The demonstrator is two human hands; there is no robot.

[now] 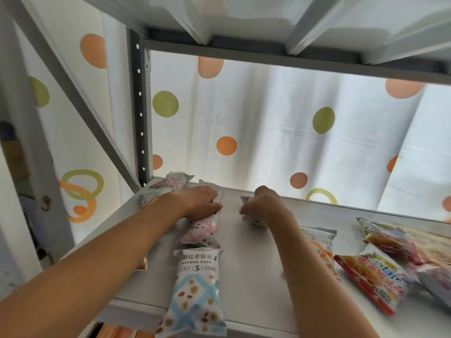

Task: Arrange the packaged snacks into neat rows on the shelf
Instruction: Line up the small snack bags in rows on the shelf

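Observation:
A white metal shelf (pixel 256 272) carries several packaged snacks. My left hand (pixel 200 200) lies palm-down on a pink-patterned packet (pixel 203 231) in the left middle of the shelf, fingers curled over its far end. My right hand (pixel 264 203) is closed around a small white packet (pixel 253 220) near the shelf's back edge. A blue-patterned packet (pixel 195 291) lies at the front, partly over the edge. Two more pink packets (pixel 170 184) sit in the back left corner. An orange-patterned packet (pixel 322 247) lies beside my right forearm.
Red and yellow snack bags (pixel 373 276) lie in a loose heap at the right. A dotted white curtain (pixel 268 123) hangs behind the shelf. An upper shelf (pixel 268 25) is close overhead, and a perforated grey upright (pixel 140 106) stands at the back left.

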